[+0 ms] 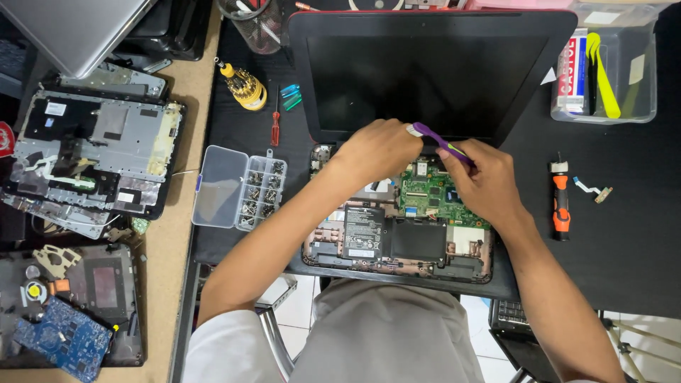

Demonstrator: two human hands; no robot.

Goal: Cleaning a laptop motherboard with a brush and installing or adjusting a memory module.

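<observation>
On the black table [624, 234], near its front edge, the opened laptop [397, 234] bares a fragile green circuit board [429, 191], over which both hands [379, 145] [482, 177] pinch a light, stiff purple brush [440, 142] by its handle.

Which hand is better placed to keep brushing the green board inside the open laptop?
The right hand, probably. It already grips the purple brush and sits just over the green circuit board. The left hand rests by the brush's bristle end, near the hinge.

Head camera looks steeply down, close above the workbench [624, 234].
</observation>
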